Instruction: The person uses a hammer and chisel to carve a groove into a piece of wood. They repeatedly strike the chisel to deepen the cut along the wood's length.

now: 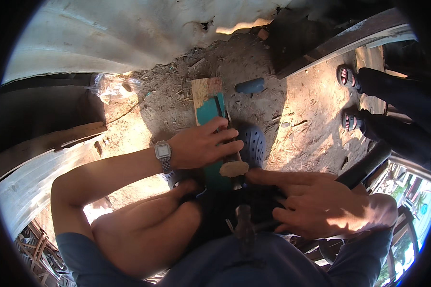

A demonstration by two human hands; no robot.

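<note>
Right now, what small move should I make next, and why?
Perhaps bring your right hand in to steady the pale-ended wooden piece. Your left hand has its grip on it over the green-painted board, and your extended right index finger lies beside its pale end.

the board point(208, 111) is wood, rough and bare at its far end, painted teal elsewhere. the wristwatch point(163, 151) is shiny metal; the crumpled wrap point(111, 87), clear glossy plastic; the clog point(255, 143), matt plastic; the shirt point(210, 268), matt cloth; the wall sheet point(110, 40), dull metal.
</note>
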